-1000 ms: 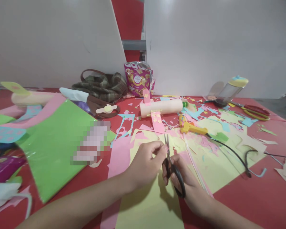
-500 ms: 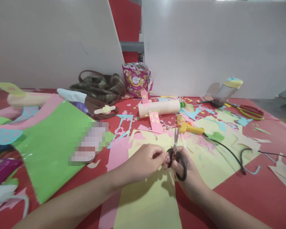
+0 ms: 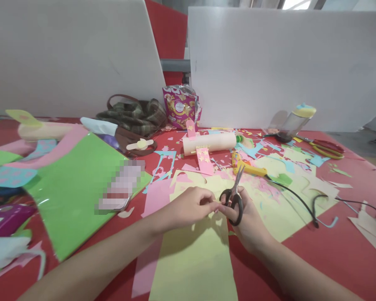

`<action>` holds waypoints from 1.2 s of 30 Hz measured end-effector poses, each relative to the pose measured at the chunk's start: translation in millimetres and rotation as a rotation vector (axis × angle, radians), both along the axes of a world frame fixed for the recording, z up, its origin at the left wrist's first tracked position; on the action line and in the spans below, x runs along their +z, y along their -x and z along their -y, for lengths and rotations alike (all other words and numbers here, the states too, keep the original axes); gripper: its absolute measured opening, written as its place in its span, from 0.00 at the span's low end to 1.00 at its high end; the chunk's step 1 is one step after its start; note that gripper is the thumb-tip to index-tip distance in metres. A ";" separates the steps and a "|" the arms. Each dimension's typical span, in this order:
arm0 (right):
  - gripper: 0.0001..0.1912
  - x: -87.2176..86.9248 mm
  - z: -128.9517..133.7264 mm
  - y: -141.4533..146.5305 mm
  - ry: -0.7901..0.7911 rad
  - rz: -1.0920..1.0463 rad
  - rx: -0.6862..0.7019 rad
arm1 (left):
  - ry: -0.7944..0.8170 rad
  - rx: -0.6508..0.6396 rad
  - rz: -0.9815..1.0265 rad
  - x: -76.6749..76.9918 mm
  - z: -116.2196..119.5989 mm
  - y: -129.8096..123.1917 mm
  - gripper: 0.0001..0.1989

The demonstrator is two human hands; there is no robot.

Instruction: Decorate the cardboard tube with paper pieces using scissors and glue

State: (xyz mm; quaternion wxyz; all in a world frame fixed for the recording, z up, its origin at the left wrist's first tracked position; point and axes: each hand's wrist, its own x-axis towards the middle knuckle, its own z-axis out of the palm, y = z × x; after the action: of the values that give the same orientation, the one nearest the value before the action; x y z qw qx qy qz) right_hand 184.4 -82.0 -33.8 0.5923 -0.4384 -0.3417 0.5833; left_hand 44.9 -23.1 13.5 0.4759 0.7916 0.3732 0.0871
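- Head view: red table (image 3: 316,267) under everything.
- Yellow sheet (image 3: 194,267): on the table, below your hands.
- Your left hand (image 3: 191,209): fingertips pinched together, meeting the other hand's; can't tell what's between.
- Your right hand (image 3: 248,221): clamped on the scissors (image 3: 236,187), black handles.
- Scissors: above the sheet, blades pointing away from you.
- Paper scraps (image 3: 269,190): scattered beyond.
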 end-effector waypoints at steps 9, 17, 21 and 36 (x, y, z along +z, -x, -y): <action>0.17 3.8 -1.1 0.5 -0.017 0.227 -0.031 | -0.124 0.087 -0.081 -4.9 -16.8 14.1 0.14; 0.16 -3.8 -0.4 1.3 -0.103 0.383 -0.010 | -0.050 0.202 -0.081 -16.8 -14.8 34.4 0.10; 0.16 -10.2 -2.0 -0.9 -0.104 0.441 -0.010 | -0.098 0.170 -0.122 -23.8 -12.2 41.8 0.09; 0.16 -13.1 -1.9 -4.1 -0.102 0.540 0.015 | -0.516 0.224 -0.466 -22.4 -40.3 74.2 0.10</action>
State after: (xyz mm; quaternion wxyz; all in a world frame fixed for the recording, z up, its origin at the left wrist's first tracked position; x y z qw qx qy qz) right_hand 188.5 -80.1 -46.9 0.4967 -0.5451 -0.5195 0.4316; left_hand -29.3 17.2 -8.9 0.1503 0.8385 0.5217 0.0470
